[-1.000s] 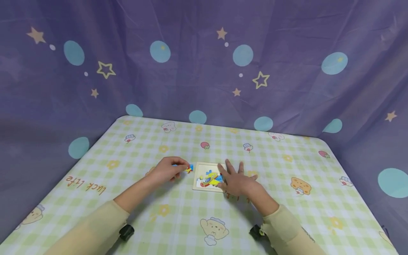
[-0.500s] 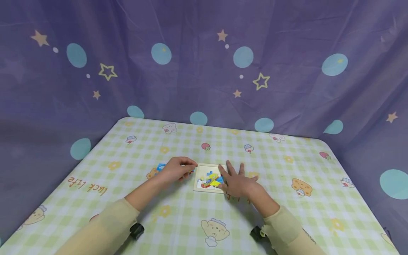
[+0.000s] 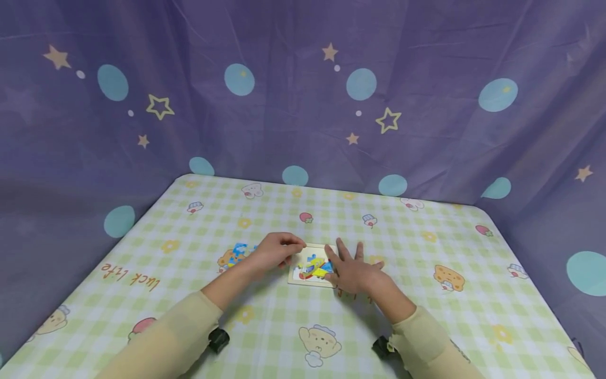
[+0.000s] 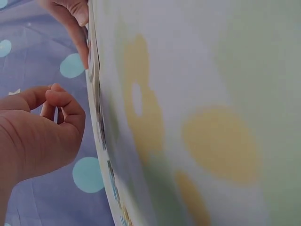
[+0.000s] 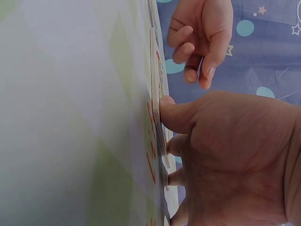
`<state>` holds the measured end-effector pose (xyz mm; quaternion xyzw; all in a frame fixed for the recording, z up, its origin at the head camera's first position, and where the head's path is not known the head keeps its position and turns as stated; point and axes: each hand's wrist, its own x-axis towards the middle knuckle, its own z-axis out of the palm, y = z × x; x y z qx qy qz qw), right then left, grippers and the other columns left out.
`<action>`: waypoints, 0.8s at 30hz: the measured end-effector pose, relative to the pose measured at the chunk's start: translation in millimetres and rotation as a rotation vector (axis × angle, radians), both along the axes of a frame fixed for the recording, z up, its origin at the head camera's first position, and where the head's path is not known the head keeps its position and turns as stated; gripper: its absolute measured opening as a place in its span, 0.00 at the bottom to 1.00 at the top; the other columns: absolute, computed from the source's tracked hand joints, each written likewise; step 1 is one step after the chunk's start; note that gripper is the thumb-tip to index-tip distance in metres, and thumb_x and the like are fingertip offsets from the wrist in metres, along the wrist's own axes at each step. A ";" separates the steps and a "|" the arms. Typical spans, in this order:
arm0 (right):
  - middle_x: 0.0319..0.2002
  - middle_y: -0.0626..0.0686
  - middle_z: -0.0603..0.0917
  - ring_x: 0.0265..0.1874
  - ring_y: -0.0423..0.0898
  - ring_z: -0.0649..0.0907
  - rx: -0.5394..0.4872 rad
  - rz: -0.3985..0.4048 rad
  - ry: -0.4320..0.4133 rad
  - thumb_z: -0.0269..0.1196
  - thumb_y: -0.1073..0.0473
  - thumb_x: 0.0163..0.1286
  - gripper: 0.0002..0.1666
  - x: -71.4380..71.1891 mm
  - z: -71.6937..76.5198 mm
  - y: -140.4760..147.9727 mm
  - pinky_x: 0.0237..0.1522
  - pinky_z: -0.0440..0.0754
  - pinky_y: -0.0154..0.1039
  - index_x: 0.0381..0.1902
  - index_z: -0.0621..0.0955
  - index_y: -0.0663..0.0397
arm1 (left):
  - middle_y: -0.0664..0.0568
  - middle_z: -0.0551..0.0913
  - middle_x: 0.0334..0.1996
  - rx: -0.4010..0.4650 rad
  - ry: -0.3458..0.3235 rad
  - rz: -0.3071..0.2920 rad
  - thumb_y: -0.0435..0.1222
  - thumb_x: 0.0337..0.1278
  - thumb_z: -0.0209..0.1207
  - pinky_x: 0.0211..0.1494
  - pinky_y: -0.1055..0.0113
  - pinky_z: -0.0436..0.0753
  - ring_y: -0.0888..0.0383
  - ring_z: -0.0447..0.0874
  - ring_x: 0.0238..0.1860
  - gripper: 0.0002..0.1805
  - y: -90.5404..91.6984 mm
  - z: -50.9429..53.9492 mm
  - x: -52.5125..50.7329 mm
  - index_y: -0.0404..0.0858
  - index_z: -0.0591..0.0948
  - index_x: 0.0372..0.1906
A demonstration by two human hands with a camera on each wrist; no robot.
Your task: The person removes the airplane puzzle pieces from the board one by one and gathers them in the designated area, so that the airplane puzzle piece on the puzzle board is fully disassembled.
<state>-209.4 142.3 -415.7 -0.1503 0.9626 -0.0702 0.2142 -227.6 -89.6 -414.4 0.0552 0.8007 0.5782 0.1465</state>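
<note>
The left hand's (image 3: 276,252) thumb and index are brought together above the far left corner of the wooden puzzle tray (image 3: 307,285), other fingers curled under, and it's honestly impossible to tell from any view whether a piece is in that pinch. The right hand (image 3: 352,275) is way easier to read: fingers fanned out, pretty straight, grasping nothing, with thumb and index against the tray and the rest reaching past its right edge. Probably a brace, since a thin tray on cloth could skid if poked. Inside, a partly built airplane picture (image 3: 314,268) sits toward the near side, pale bare board beyond it. Loose puzzle pieces (image 3: 240,249) lie left of the tray, partly behind the left arm, likely kept there as the handy side for that hand. All this is mid-counter (image 3: 270,337) on a checked tablecloth, purple curtain (image 3: 293,121) behind.
</note>
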 end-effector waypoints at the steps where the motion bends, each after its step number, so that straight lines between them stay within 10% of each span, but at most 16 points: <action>1: 0.82 0.51 0.36 0.75 0.72 0.37 0.001 0.000 0.000 0.49 0.34 0.78 0.43 0.0 0.5 -0.1 0.51 0.48 0.89 0.83 0.46 0.33 | 0.41 0.81 0.30 0.006 -0.002 -0.003 0.36 0.71 0.59 0.26 0.66 0.72 0.57 0.70 0.22 0.12 1.3 0.1 -0.2 0.34 0.86 0.51; 24: 0.82 0.52 0.36 0.75 0.74 0.38 0.009 0.022 0.008 0.48 0.35 0.79 0.40 -0.4 -0.4 0.8 0.49 0.50 0.90 0.82 0.46 0.25 | 0.44 0.83 0.35 -0.026 -0.012 -0.016 0.33 0.70 0.59 0.27 0.68 0.75 0.57 0.75 0.24 0.10 27.6 -13.3 -8.3 0.33 0.85 0.49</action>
